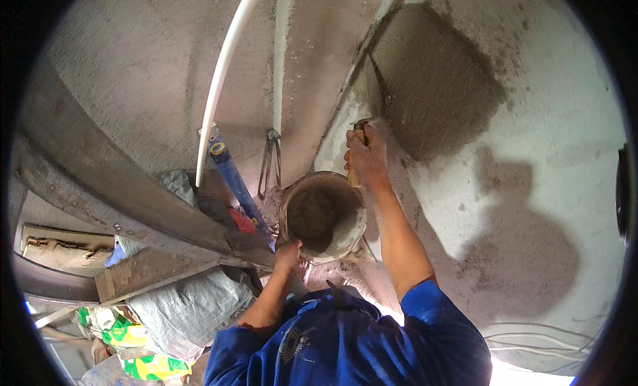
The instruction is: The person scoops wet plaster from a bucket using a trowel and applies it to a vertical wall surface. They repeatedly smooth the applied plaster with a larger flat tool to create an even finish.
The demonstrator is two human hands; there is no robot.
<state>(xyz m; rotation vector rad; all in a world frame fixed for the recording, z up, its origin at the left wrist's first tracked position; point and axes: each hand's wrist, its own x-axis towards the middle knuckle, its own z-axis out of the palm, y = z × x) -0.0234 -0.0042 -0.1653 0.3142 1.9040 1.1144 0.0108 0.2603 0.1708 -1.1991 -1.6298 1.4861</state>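
Note:
My right hand [367, 153] is closed round the wooden handle of a trowel [355, 170]. Its blade points up toward the wall, beside a dark patch of wet mortar [438, 80] spread on the pale surface. Below that hand is a round bucket [350, 223] with grey mortar [312, 212] inside. At the bucket's near left rim, my left hand [288, 255] is closed on the edge, with most of its fingers hidden.
A blue spirit level [232, 173] leans left of the bucket, near a bent metal rod [268, 163]. A white pipe [226, 64] hangs above. Wooden beams [126, 180] cross the left side. Grey sacks [193, 309] lie below them; cables [538, 343] run at lower right.

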